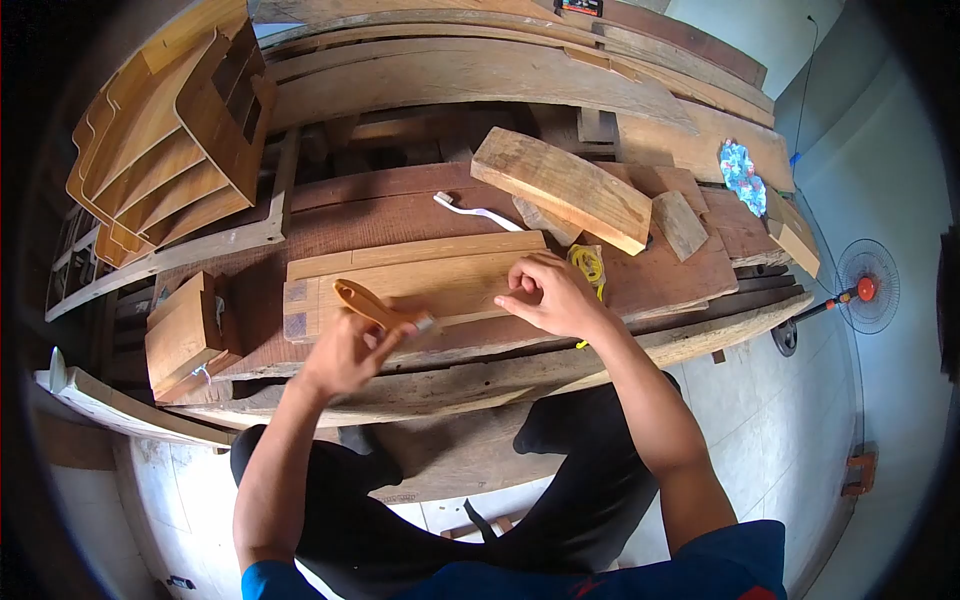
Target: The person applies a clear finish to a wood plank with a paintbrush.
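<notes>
My left hand (343, 352) is wrapped round a brush with an orange-brown wooden handle (362, 303); its pale tip points right, and the hand is slightly blurred. Under it lies a long light-brown wooden piece (455, 287), with dark squares at its left end. Over the right end of that piece is my right hand (552, 297), its fingers curled and the thumb apart from them, nothing visible in between. A yellow tape or strap (588, 265) lies just beyond the right hand. Behind the piece rests a white toothbrush (478, 210).
A thick wooden block (560, 188) leans on smaller offcuts (680, 225) at the back right. To the left stand a wooden shelf organiser (170, 150) and a small wooden box (187, 325). Long planks (480, 75) line the back. A blue patterned cloth (741, 177) and a fan (866, 288) are right.
</notes>
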Available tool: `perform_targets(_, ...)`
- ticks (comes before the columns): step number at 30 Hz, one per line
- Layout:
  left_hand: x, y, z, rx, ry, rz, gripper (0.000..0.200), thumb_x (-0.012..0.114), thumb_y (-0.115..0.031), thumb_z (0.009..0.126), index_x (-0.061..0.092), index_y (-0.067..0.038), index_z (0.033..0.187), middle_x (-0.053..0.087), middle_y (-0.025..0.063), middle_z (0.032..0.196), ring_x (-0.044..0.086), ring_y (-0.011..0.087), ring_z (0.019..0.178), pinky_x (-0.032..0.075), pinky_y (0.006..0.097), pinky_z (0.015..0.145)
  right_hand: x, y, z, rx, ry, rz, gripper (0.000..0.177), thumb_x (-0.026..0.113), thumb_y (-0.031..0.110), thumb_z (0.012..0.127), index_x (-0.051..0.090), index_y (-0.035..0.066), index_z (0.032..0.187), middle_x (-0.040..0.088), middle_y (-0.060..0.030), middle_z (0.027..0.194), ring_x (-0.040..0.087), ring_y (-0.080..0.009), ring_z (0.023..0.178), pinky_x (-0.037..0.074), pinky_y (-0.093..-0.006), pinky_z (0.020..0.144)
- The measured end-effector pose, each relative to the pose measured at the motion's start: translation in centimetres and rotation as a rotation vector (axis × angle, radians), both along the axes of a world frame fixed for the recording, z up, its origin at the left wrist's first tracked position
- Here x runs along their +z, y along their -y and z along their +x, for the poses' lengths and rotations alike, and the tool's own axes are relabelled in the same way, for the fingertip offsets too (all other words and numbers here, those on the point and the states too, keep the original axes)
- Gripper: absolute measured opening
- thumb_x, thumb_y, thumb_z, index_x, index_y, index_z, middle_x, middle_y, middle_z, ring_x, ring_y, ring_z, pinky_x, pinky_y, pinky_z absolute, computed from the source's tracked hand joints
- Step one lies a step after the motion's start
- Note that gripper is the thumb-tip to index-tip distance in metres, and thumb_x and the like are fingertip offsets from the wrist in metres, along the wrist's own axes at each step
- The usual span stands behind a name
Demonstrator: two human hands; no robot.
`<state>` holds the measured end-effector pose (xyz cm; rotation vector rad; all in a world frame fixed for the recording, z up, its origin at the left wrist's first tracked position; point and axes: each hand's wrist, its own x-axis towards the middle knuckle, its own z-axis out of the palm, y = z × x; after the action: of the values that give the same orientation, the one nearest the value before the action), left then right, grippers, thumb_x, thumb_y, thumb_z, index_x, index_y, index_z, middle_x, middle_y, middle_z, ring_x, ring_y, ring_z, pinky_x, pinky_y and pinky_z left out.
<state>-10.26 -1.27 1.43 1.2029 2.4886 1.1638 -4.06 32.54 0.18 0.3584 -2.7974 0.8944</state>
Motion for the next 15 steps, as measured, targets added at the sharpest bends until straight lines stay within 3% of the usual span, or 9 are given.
perform_targets(1, -0.1, 0.7, -0.9, 0.008, 0.009, -0.059, 0.030, 0.069, -0.023, 0.103, 0.074, -0.006, 0.128, 0.078, 0.0179, 0.104, 0.074, 0.0232, 0.083, 0.058, 0.0350, 0.073, 0.0, -0.1, 0.0, 0.004, -0.005, -0.005, 0.036, 0.082, 0.036, 0.089, 0.060, 0.008, 0.088, 0.060, -0.0051, 0.076, 0.059, -0.0211, 0.069, 0.048, -0.0366, 0.065)
perform_targets(2, -0.5, 0.8, -1.6, 0.047, 0.108, 0.100, 0.030, 0.068, -0.021, 0.103, 0.074, -0.004, 0.127, 0.078, 0.0175, 0.097, 0.072, 0.0223, 0.074, 0.058, 0.0335, 0.069, 0.0, -0.1, 0.0, 0.007, -0.011, -0.011, 0.036, 0.082, 0.036, 0.089, 0.060, 0.008, 0.088, 0.060, -0.0051, 0.076, 0.059, -0.0211, 0.069, 0.048, -0.0366, 0.065)
perform_targets(3, -0.1, 1.3, -2.0, 0.120, 0.053, 0.059, 0.029, 0.069, -0.017, 0.102, 0.074, -0.006, 0.128, 0.079, 0.0150, 0.105, 0.074, 0.0227, 0.079, 0.059, 0.0329, 0.069, 0.0, 0.0, 0.1, 0.010, -0.017, -0.018, 0.036, 0.082, 0.036, 0.089, 0.060, 0.008, 0.088, 0.060, -0.0052, 0.075, 0.059, -0.0211, 0.069, 0.048, -0.0366, 0.065)
perform_targets(5, 0.1, 2.1, -3.2, 0.162, -0.214, 0.124, 0.031, 0.071, -0.015, 0.099, 0.074, -0.010, 0.129, 0.078, 0.0113, 0.115, 0.075, 0.0225, 0.084, 0.059, 0.0326, 0.070, 0.2, 0.1, 0.0, 0.010, 0.005, -0.036, 0.034, 0.083, 0.032, 0.088, 0.060, 0.007, 0.087, 0.059, -0.0041, 0.076, 0.056, -0.0196, 0.072, 0.047, -0.0351, 0.068)
perform_targets(6, 0.7, 2.3, -3.0, 0.314, -0.232, 0.038, 0.032, 0.072, -0.011, 0.097, 0.074, -0.012, 0.129, 0.076, 0.0078, 0.121, 0.076, 0.0224, 0.090, 0.060, 0.0316, 0.071, 0.2, 0.0, 0.1, 0.011, 0.018, -0.043, 0.033, 0.084, 0.030, 0.088, 0.061, 0.007, 0.086, 0.059, -0.0035, 0.076, 0.055, -0.0189, 0.073, 0.047, -0.0344, 0.069)
perform_targets(7, 1.4, 2.2, -3.1, 0.358, -0.268, 0.013, 0.029, 0.071, -0.009, 0.097, 0.075, -0.011, 0.126, 0.077, 0.0078, 0.119, 0.076, 0.0239, 0.094, 0.060, 0.0336, 0.076, 0.2, 0.0, 0.1, 0.005, 0.030, -0.040, 0.033, 0.084, 0.030, 0.088, 0.061, 0.007, 0.086, 0.059, -0.0036, 0.076, 0.055, -0.0191, 0.073, 0.047, -0.0345, 0.069)
perform_targets(9, 0.8, 3.2, -4.4, 0.406, -0.654, -0.120, 0.027, 0.071, -0.010, 0.096, 0.077, -0.013, 0.122, 0.077, 0.0069, 0.116, 0.075, 0.0255, 0.097, 0.060, 0.0371, 0.081, 0.3, 0.0, 0.0, -0.002, 0.049, -0.033, 0.033, 0.084, 0.030, 0.088, 0.061, 0.007, 0.086, 0.059, -0.0039, 0.076, 0.055, -0.0194, 0.073, 0.047, -0.0348, 0.069)
perform_targets(13, 2.0, 3.0, -2.9, 0.213, -0.558, -0.248, 0.033, 0.073, -0.008, 0.090, 0.078, -0.018, 0.120, 0.076, 0.0058, 0.110, 0.075, 0.0263, 0.095, 0.062, 0.0379, 0.084, 0.4, 0.1, 0.0, 0.009, 0.013, -0.024, 0.033, 0.083, 0.032, 0.089, 0.061, 0.007, 0.086, 0.059, -0.0045, 0.075, 0.056, -0.0203, 0.071, 0.047, -0.0357, 0.067)
perform_targets(15, 1.8, 1.9, -1.5, 0.120, -0.492, -0.211, 0.035, 0.074, -0.010, 0.090, 0.077, -0.020, 0.124, 0.077, 0.0068, 0.109, 0.076, 0.0245, 0.088, 0.062, 0.0376, 0.073, 0.4, 0.1, 0.1, 0.011, -0.009, -0.016, 0.035, 0.082, 0.036, 0.090, 0.060, 0.008, 0.087, 0.059, -0.0050, 0.075, 0.058, -0.0215, 0.069, 0.048, -0.0369, 0.064)
